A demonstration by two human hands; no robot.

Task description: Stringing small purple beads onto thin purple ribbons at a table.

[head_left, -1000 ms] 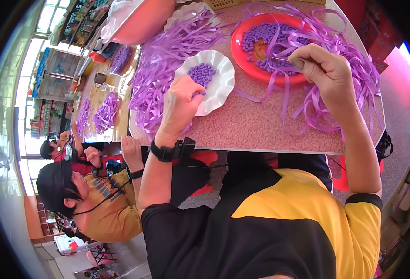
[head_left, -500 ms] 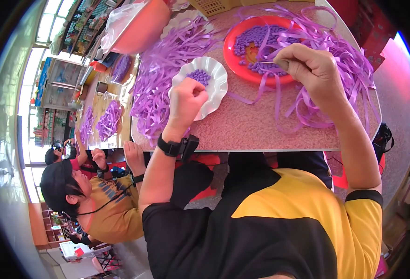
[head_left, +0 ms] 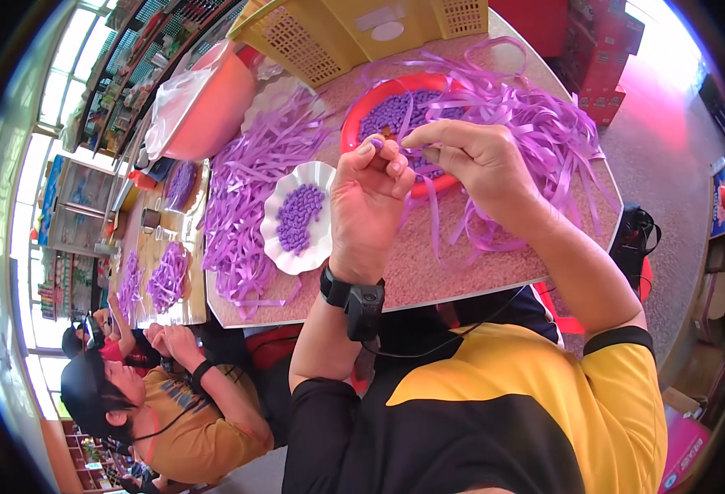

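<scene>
Red bowl partly hidden behind hands; yellow basket cropped.

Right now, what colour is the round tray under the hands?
The round tray is red, filled with small purple pieces and ribbon. The head view shows it best.

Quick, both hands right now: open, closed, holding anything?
Left hand: closed, pinching a small purple piece at its fingertips.
Right hand: closed, fingers curled, meeting the left over the red bowl; what it grips cannot be told.
</scene>
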